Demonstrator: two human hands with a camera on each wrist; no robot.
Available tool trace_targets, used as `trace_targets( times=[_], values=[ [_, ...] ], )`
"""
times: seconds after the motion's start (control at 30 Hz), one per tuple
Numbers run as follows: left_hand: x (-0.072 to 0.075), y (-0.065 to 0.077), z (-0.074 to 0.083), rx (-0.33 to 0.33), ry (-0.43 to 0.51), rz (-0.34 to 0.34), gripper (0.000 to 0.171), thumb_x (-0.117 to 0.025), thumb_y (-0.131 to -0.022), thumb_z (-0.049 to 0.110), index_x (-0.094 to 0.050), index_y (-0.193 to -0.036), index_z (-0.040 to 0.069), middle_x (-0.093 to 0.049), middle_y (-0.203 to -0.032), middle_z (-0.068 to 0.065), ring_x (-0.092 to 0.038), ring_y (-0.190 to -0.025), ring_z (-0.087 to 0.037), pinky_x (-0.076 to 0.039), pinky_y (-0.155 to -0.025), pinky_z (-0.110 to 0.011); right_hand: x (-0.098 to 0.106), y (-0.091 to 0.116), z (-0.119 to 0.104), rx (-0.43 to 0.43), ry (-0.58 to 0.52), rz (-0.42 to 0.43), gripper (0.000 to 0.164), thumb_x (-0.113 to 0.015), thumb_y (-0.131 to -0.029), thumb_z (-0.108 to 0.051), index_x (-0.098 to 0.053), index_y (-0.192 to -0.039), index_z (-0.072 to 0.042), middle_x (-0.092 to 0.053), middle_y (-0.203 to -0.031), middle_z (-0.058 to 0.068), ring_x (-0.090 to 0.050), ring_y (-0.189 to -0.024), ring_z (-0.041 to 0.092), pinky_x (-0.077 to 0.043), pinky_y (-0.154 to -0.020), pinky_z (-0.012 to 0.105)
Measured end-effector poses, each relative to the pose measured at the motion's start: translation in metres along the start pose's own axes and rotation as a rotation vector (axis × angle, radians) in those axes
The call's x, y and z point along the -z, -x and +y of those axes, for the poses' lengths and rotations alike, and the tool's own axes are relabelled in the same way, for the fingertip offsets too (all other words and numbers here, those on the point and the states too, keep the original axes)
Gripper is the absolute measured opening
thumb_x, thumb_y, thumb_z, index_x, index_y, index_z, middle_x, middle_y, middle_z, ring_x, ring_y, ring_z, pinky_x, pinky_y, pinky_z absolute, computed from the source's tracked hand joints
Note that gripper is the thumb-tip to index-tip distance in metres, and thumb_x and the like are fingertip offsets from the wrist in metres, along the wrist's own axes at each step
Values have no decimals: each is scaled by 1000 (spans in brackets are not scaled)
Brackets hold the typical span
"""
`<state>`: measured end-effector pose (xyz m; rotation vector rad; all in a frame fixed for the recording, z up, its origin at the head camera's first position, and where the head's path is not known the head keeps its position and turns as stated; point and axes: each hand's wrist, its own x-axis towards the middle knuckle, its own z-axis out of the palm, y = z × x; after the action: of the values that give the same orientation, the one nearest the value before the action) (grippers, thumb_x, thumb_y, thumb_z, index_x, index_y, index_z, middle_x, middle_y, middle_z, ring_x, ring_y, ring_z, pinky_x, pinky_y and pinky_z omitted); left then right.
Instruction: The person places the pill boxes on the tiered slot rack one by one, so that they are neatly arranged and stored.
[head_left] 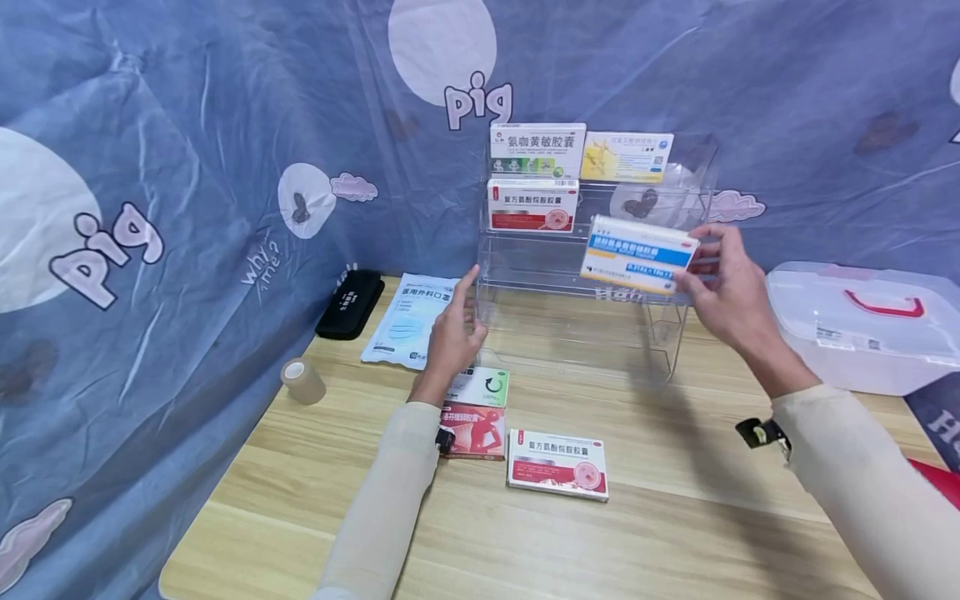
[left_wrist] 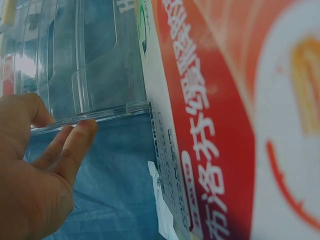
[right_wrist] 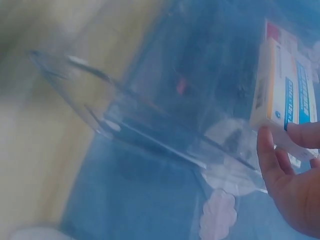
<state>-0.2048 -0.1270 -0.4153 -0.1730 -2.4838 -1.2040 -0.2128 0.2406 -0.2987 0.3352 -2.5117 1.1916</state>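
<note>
My right hand [head_left: 731, 292] pinches a white, blue and yellow medicine box [head_left: 637, 254] by its right end, in front of the middle tier of a clear display rack [head_left: 555, 325]. The right wrist view shows thumb and fingers on the same box [right_wrist: 285, 90]. At the rack's left side, my left hand [head_left: 453, 333] holds the edge of its clear side panel [left_wrist: 85, 117] between thumb and fingers. On the upper tiers stand a white-and-green box [head_left: 537, 150], a yellow-and-white box [head_left: 628, 157] and a white-and-red box [head_left: 532, 207].
On the table lie another white-and-red box [head_left: 558, 465], a red box [head_left: 474, 432], a white-and-green box [head_left: 483, 386], a mask packet [head_left: 408, 321], a black case [head_left: 350, 305] and a tape roll [head_left: 303, 382]. A lidded plastic bin [head_left: 862, 325] stands right.
</note>
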Motion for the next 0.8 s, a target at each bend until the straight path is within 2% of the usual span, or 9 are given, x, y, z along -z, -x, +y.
trace_targets(
  times=[0.1,0.27,0.37,0.43,0.57,0.67,0.73,0.8],
  values=[
    [0,1,-1,-5,-2,2,100,-66,-93,-9,-26,-170,41,-70,-142,-20,-75,-119,-35,-66,-98,-45,6,-17,-3,-16,25,74,53,-69,-101,-1,-45,-147,-9,-67,-122,16,-53,-89,-20,-47,-75,-4],
    [0,2,-1,-16,0,8,100,-66,-93,-9,-27,-170,40,-71,-140,-20,-75,-119,-35,-66,-97,-47,11,-41,-11,-14,54,200,53,-68,-102,-9,-47,-148,-26,-60,-113,-14,-55,-92,-16,-50,-81,2],
    [0,2,-1,-20,9,10,100,-66,-93,-10,-27,-170,40,-71,-140,-20,-75,-119,-35,-66,-97,-47,12,-53,-15,-14,60,256,54,-67,-102,-11,-47,-148,-31,-55,-110,-24,-58,-93,-13,-54,-86,6],
    [0,1,-2,-23,13,6,100,-66,-93,-10,-27,-170,40,-70,-141,-20,-75,-120,-35,-66,-97,-46,13,-59,-17,-6,53,279,55,-66,-102,-8,-48,-148,-31,-52,-109,-27,-59,-96,-11,-56,-89,8],
    [-1,1,-3,-25,11,-4,100,-66,-93,-10,-26,-170,39,-70,-141,-20,-75,-121,-34,-66,-98,-45,12,-69,-22,57,53,305,52,-64,-101,0,-52,-145,-26,-46,-107,-31,-58,-102,-9,-58,-93,9],
    [-1,0,-3,-25,10,-6,100,-66,-93,-9,-26,-170,39,-70,-142,-20,-74,-121,-34,-66,-99,-44,10,-75,-26,141,97,321,47,-60,-100,6,-55,-142,-16,-41,-108,-31,-57,-104,-2,-54,-90,7],
    [-1,-1,-3,-20,8,-7,100,-66,-94,-9,-25,-170,40,-70,-143,-20,-74,-122,-34,-65,-100,-44,9,-79,-26,195,143,316,44,-57,-99,8,-55,-140,-9,-49,-110,-19,-61,-107,9,-50,-89,7],
    [-1,0,-3,-14,6,-7,100,-66,-94,-9,-25,-170,41,-69,-144,-19,-74,-122,-34,-65,-101,-44,8,-81,-26,219,185,291,44,-55,-101,8,-51,-143,-5,-56,-116,-1,-64,-111,22,-46,-89,10]
  ],
)
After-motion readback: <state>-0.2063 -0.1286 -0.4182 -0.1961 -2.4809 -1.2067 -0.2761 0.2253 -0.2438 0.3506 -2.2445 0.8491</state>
